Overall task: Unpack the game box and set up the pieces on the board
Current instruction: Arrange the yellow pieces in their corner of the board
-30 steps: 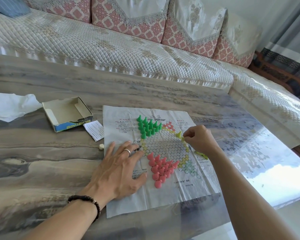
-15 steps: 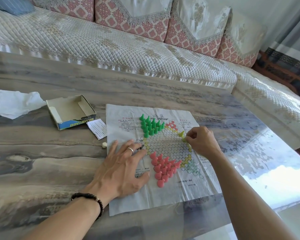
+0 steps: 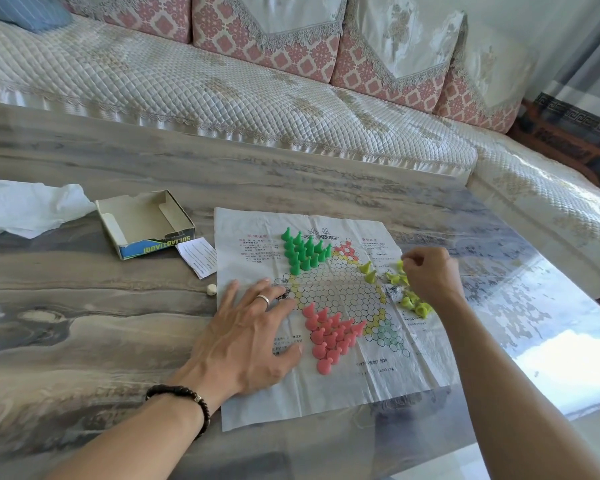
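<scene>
A paper game board (image 3: 326, 393) lies flat on the table. Green pieces (image 3: 303, 251) stand in its upper left point and red pieces (image 3: 329, 336) in its lower point. Two yellow pieces (image 3: 368, 271) stand at the right side of the hexagon. A loose pile of yellow pieces (image 3: 414, 303) lies on the paper's right part. My left hand (image 3: 246, 334) rests flat, fingers spread, on the paper's left side. My right hand (image 3: 433, 275) is over the pile, its curled fingertips pinching a yellow piece (image 3: 401, 264).
The open, empty game box (image 3: 153, 244) sits left of the board, with a folded leaflet (image 3: 200, 256) and a small white die (image 3: 211, 289) beside it. Crumpled white wrapping (image 3: 25, 209) lies at far left. A quilted sofa (image 3: 222, 98) runs behind the table.
My right hand set a yellow piece on the board's right side, then moved right to the yellow pile. My left hand stayed pressed on the paper.
</scene>
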Demonstrator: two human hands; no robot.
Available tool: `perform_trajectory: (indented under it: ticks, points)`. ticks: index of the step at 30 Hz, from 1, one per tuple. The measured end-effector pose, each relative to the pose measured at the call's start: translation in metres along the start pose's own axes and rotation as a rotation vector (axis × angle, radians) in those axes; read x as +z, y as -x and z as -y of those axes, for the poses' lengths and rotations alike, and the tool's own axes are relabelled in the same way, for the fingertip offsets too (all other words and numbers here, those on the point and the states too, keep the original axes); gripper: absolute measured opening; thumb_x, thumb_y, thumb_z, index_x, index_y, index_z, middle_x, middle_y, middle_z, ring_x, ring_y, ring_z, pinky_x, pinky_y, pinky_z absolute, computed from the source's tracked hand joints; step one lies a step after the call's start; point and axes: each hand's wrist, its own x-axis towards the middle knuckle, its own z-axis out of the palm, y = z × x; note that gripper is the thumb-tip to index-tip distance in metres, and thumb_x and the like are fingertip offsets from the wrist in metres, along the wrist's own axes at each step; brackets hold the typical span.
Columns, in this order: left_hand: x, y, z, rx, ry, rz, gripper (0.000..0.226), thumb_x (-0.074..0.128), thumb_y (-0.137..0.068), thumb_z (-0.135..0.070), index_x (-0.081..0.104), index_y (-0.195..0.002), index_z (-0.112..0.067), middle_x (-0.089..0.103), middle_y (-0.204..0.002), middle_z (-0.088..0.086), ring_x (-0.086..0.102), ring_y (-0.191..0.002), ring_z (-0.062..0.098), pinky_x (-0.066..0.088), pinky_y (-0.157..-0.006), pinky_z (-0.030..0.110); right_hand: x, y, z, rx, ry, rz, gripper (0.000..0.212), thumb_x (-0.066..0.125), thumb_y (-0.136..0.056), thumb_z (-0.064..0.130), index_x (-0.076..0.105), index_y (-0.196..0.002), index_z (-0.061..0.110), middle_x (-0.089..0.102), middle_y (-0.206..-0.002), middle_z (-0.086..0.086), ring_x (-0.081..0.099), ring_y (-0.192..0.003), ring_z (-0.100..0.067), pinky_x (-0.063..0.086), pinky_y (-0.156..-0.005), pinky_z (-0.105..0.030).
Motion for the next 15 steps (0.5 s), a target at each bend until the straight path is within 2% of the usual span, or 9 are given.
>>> perform_trajectory:
  ticks: [2, 6, 10, 12, 15]
  points:
    - [0.000, 0.000, 0.000, 0.001, -0.012, 0.006, 0.071, 0.040, -0.085, -0.064, 0.031, -0.147, -0.030, 0.024, -0.157, -0.006, 0.005, -0.147, 0.012, -0.003, -0.119, 0.043, -0.003, -0.004, -0.004, 0.001, 0.053, 0.007, 0.021, 0.052, -0.081, 0.001, 0.069, -0.068, 0.004, 0.069, -0.067, -0.005, 0.066, -0.063, -0.025, 0.059, -0.063, -0.039]
    - [0.000, 0.000, 0.000, 0.000, -0.012, 0.014, 0.071, 0.039, -0.086, -0.064, 0.029, -0.148, -0.030, 0.021, -0.158, -0.007, 0.002, -0.147, 0.011, -0.004, -0.119, 0.043, 0.003, -0.009, -0.001, -0.052, 0.171, 0.108, 0.021, 0.062, -0.083, 0.012, 0.067, -0.062, 0.013, 0.069, -0.064, -0.001, 0.065, -0.058, -0.019, 0.060, -0.060, -0.039]
    - [0.001, 0.000, 0.000, -0.001, -0.008, 0.005, 0.072, 0.040, -0.085, -0.063, 0.030, -0.148, -0.030, 0.023, -0.157, -0.006, 0.003, -0.147, 0.011, -0.005, -0.119, 0.042, 0.017, -0.011, 0.003, -0.100, 0.355, 0.223, 0.006, 0.067, -0.077, 0.011, 0.072, -0.078, 0.008, 0.071, -0.070, -0.004, 0.067, -0.061, -0.023, 0.060, -0.058, -0.041]
    - [0.001, 0.001, -0.001, 0.000, 0.005, -0.003, 0.071, 0.041, -0.085, -0.063, 0.032, -0.147, -0.030, 0.024, -0.157, -0.006, 0.005, -0.147, 0.011, -0.005, -0.119, 0.041, 0.021, -0.011, 0.002, -0.099, 0.368, 0.224, 0.016, 0.060, -0.074, 0.004, 0.072, -0.085, 0.007, 0.073, -0.078, -0.006, 0.068, -0.067, -0.026, 0.060, -0.060, -0.043]
    - [0.000, 0.001, 0.000, 0.002, -0.005, 0.000, 0.071, 0.040, -0.085, -0.063, 0.031, -0.147, -0.030, 0.024, -0.157, -0.006, 0.005, -0.147, 0.012, -0.005, -0.119, 0.042, 0.017, -0.008, 0.003, -0.095, 0.278, 0.177, 0.029, 0.051, -0.078, -0.001, 0.073, -0.096, 0.006, 0.074, -0.099, -0.007, 0.069, -0.083, -0.027, 0.060, -0.073, -0.044]
